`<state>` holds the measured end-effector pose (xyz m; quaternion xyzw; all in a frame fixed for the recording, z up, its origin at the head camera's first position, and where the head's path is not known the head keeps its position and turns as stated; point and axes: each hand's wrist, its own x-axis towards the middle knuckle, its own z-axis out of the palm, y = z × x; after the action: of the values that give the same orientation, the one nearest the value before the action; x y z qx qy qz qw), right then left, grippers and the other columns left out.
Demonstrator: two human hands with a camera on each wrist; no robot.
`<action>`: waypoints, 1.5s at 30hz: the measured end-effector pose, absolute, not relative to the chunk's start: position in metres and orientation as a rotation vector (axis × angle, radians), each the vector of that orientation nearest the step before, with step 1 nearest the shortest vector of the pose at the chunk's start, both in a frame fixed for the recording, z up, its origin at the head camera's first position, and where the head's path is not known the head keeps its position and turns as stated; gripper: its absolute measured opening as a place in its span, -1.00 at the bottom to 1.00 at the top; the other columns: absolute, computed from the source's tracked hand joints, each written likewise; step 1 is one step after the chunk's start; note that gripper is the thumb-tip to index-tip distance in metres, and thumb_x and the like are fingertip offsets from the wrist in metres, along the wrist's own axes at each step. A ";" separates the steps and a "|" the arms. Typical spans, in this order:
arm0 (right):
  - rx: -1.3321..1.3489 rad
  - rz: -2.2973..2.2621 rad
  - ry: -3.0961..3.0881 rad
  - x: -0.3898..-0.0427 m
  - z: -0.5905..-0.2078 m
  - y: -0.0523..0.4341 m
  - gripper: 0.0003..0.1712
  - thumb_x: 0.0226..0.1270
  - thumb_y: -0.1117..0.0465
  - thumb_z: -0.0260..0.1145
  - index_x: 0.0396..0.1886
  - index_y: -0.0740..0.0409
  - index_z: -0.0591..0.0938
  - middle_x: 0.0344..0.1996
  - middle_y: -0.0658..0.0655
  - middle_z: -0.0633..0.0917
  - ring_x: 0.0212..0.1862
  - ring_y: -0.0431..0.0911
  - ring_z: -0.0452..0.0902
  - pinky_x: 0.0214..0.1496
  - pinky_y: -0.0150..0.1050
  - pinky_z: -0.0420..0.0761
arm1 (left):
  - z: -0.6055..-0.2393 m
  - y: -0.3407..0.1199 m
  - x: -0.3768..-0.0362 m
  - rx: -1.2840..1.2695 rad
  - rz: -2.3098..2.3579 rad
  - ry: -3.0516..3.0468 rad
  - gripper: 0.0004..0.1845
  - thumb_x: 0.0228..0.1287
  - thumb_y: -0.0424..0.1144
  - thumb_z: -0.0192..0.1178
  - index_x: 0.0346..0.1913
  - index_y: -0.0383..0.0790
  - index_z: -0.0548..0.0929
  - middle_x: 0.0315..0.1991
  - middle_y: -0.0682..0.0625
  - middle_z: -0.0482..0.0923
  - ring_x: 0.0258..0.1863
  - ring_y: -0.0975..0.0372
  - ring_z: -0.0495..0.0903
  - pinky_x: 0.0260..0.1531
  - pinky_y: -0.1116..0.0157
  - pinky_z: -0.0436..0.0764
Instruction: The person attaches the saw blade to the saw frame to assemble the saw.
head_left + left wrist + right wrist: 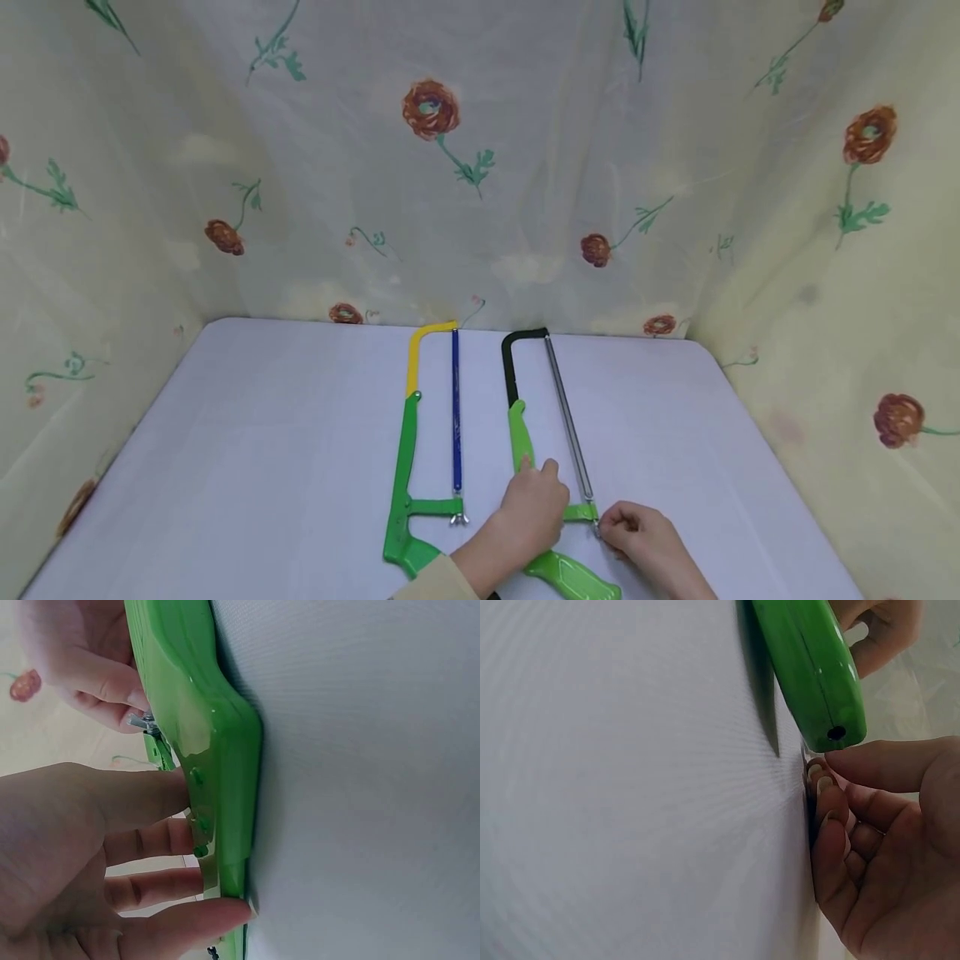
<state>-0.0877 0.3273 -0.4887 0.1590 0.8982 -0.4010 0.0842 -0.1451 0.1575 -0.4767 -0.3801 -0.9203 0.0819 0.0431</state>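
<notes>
A hacksaw (576, 577) with a light green handle, black front frame and grey blade (570, 421) lies on the white table. My left hand (534, 504) grips its green frame near the middle, thumb and fingers on either side in the left wrist view. At the near end of the blade, my right hand (648, 540) pinches the wing nut (141, 721) on the green blade holder (579, 512). In the right wrist view the handle's end partly hides these fingertips. A second hacksaw (405, 450), green and yellow with a blue blade (456, 408), lies to the left.
The white table (285, 467) is backed and flanked by a cream floral cloth (525, 167). Close to my left forearm is the second hacksaw's handle, with its own wing nut (459, 519) facing the left hand.
</notes>
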 end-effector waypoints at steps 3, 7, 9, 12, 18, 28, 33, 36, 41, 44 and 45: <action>0.487 -1.176 2.686 -0.089 -0.489 0.326 -0.95 0.17 0.29 0.32 -0.40 0.19 0.67 -0.62 0.00 0.57 -0.48 -0.13 0.43 -0.45 -0.35 0.42 | -0.477 0.157 -0.146 -1.166 0.254 -2.818 -0.70 0.15 0.15 0.35 -0.22 0.04 0.77 -0.22 0.07 0.62 -0.17 0.30 0.59 0.30 0.11 0.54; 0.506 -1.177 2.676 -0.089 -0.491 0.327 -0.95 0.14 0.30 0.35 -0.41 0.20 0.68 -0.62 0.00 0.58 -0.46 -0.13 0.42 -0.44 -0.35 0.42 | -0.477 0.158 -0.145 -1.163 0.260 -2.826 -0.70 0.14 0.15 0.36 -0.22 0.05 0.77 -0.22 0.07 0.62 -0.17 0.31 0.59 0.30 0.11 0.54; 0.510 -1.191 2.665 -0.089 -0.492 0.328 -0.94 0.13 0.29 0.36 -0.41 0.21 0.68 -0.62 0.01 0.57 -0.45 -0.13 0.41 -0.43 -0.35 0.41 | -0.477 0.160 -0.145 -1.161 0.260 -2.828 -0.71 0.13 0.15 0.36 -0.22 0.05 0.76 -0.23 0.08 0.61 -0.17 0.32 0.58 0.30 0.11 0.54; 0.491 -1.217 2.637 -0.089 -0.494 0.330 -0.92 0.13 0.27 0.38 -0.40 0.22 0.69 -0.62 0.01 0.57 -0.45 -0.13 0.41 -0.42 -0.34 0.42 | -0.476 0.160 -0.144 -1.165 0.294 -2.820 -0.71 0.13 0.16 0.35 -0.22 0.07 0.76 -0.24 0.10 0.61 -0.17 0.33 0.56 0.29 0.13 0.55; 0.379 -1.243 2.620 -0.088 -0.493 0.331 -0.90 0.14 0.28 0.37 -0.38 0.25 0.69 -0.60 0.01 0.61 -0.45 -0.14 0.43 -0.41 -0.36 0.43 | -0.476 0.159 -0.145 -1.174 0.329 -2.805 -0.67 0.13 0.19 0.34 -0.20 0.07 0.76 -0.23 0.10 0.62 -0.15 0.32 0.57 0.28 0.14 0.56; 0.244 -1.284 2.550 -0.085 -0.491 0.337 -0.84 0.09 0.26 0.39 -0.35 0.27 0.67 -0.61 -0.02 0.55 -0.49 -0.19 0.40 -0.46 -0.40 0.38 | -0.478 0.159 -0.145 -1.157 0.305 -2.807 -0.68 0.13 0.18 0.35 -0.22 0.06 0.75 -0.25 0.10 0.60 -0.16 0.32 0.57 0.29 0.15 0.56; 0.233 -1.272 2.521 -0.085 -0.492 0.337 -0.82 0.12 0.23 0.40 -0.34 0.27 0.67 -0.60 -0.03 0.54 -0.48 -0.18 0.41 -0.45 -0.39 0.38 | -0.480 0.159 -0.145 -1.162 0.320 -2.790 -0.68 0.13 0.19 0.34 -0.21 0.07 0.75 -0.24 0.11 0.61 -0.14 0.32 0.58 0.27 0.16 0.58; 0.258 -1.248 2.523 -0.085 -0.492 0.336 -0.82 0.15 0.21 0.40 -0.34 0.26 0.68 -0.59 -0.03 0.56 -0.44 -0.15 0.42 -0.42 -0.37 0.40 | -0.481 0.158 -0.145 -1.159 0.310 -2.788 -0.69 0.13 0.18 0.34 -0.22 0.07 0.75 -0.25 0.11 0.61 -0.15 0.32 0.58 0.26 0.16 0.58; 0.309 -1.209 2.540 -0.086 -0.491 0.334 -0.76 0.20 0.11 0.41 -0.42 0.23 0.68 -0.58 -0.03 0.59 -0.41 -0.14 0.43 -0.39 -0.35 0.41 | -0.481 0.158 -0.145 -1.156 0.266 -2.792 -0.70 0.11 0.16 0.36 -0.23 0.05 0.76 -0.24 0.09 0.61 -0.15 0.31 0.59 0.27 0.15 0.58; 0.332 -1.196 2.564 -0.085 -0.490 0.333 -0.71 0.22 0.05 0.40 -0.46 0.22 0.69 -0.60 -0.03 0.59 -0.42 -0.14 0.43 -0.41 -0.35 0.40 | -0.481 0.158 -0.145 -1.152 0.253 -2.790 -0.70 0.10 0.15 0.37 -0.23 0.05 0.76 -0.23 0.09 0.61 -0.16 0.31 0.60 0.26 0.15 0.58; 0.341 -1.196 2.570 -0.085 -0.489 0.333 -0.70 0.23 0.04 0.39 -0.46 0.21 0.70 -0.59 -0.02 0.61 -0.41 -0.14 0.43 -0.42 -0.35 0.41 | -0.481 0.158 -0.145 -1.151 0.252 -2.790 -0.70 0.10 0.14 0.37 -0.23 0.05 0.76 -0.23 0.09 0.61 -0.16 0.31 0.59 0.27 0.15 0.58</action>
<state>-0.0847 0.3327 -0.4892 0.1182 0.8910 -0.4146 0.1426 -0.1447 0.1578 -0.4812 -0.3796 -0.9197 0.0832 0.0566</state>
